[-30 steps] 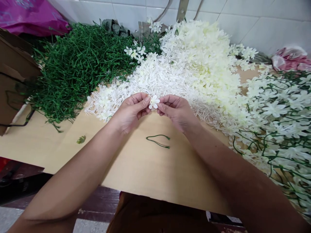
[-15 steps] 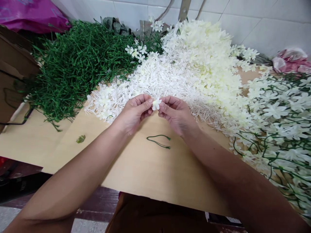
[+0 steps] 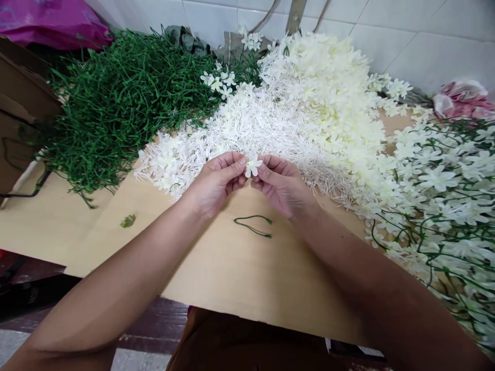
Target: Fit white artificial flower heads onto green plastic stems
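Note:
Between my two hands is a small white artificial flower point(image 3: 253, 167) with a pale yellowish centre. My left hand point(image 3: 224, 180) pinches it at its left side with thumb and fingers. On the other side, the closed fingertips of my right hand point(image 3: 279, 183) grip its right petals. Whether a stamen or stem piece sits behind the petals is hidden by the fingers. Below the hands, a bent green plastic stem point(image 3: 253, 226) lies on the cardboard point(image 3: 232, 273). Just beyond them spreads a pile of thin white stamens point(image 3: 266, 123).
A heap of green stems point(image 3: 139, 98) lies at the back left, near a cardboard box point(image 3: 23, 103). Loose white petals point(image 3: 340, 93) are piled at the back right. Stemmed flowers point(image 3: 444, 206) cover the right side. A small greenish scrap point(image 3: 128, 221) lies left.
The flower has shifted slightly to the right and turned a little between my fingertips. Both hands stay closed in nearly the same place.

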`<control>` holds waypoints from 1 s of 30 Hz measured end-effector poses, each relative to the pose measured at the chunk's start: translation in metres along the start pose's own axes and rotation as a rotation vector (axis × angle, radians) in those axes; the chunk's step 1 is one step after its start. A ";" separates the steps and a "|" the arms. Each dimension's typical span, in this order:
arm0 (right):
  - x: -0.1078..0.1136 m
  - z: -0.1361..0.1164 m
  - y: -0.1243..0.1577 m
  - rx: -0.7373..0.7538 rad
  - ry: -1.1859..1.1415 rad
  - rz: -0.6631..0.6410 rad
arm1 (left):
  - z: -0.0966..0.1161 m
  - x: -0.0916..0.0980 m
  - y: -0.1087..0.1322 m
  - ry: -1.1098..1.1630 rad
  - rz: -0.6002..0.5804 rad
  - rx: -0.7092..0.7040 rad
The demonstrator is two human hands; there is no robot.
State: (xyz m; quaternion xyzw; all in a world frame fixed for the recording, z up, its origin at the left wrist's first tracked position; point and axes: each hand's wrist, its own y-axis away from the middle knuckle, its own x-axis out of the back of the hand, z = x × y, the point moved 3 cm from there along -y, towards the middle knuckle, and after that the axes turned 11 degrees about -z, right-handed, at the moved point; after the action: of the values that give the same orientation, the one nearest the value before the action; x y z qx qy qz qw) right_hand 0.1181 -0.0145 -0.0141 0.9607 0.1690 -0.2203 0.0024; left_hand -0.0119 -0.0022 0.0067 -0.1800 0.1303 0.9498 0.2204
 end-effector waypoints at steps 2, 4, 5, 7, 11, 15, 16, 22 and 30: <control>-0.001 -0.001 0.000 -0.008 0.004 0.000 | 0.000 0.000 0.000 -0.011 0.007 0.001; -0.002 -0.002 0.001 -0.008 0.022 0.002 | 0.000 0.001 0.000 -0.024 0.018 -0.005; -0.003 -0.002 0.001 -0.002 0.041 0.006 | 0.000 0.001 0.000 -0.033 0.025 -0.010; -0.005 -0.004 0.001 0.022 0.088 0.017 | 0.000 0.000 0.000 -0.061 0.035 -0.017; -0.010 -0.007 0.001 0.090 0.181 0.037 | -0.001 0.000 0.000 -0.105 0.045 -0.025; -0.011 -0.010 0.001 0.108 0.322 0.075 | 0.000 0.001 0.000 -0.175 0.108 -0.093; -0.011 -0.010 0.001 0.109 0.353 0.079 | 0.003 0.002 0.001 -0.209 0.126 -0.133; -0.007 -0.013 0.003 0.135 0.462 0.089 | 0.013 0.003 0.006 -0.390 0.070 -0.214; -0.011 -0.017 0.005 0.189 0.469 0.073 | 0.012 0.005 0.004 -0.380 0.045 -0.204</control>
State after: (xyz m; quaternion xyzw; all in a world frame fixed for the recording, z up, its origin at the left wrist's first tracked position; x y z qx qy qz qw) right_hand 0.1173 -0.0219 0.0054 0.9869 0.1086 -0.0062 -0.1187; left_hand -0.0213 0.0006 0.0162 -0.0162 -0.0063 0.9796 0.2004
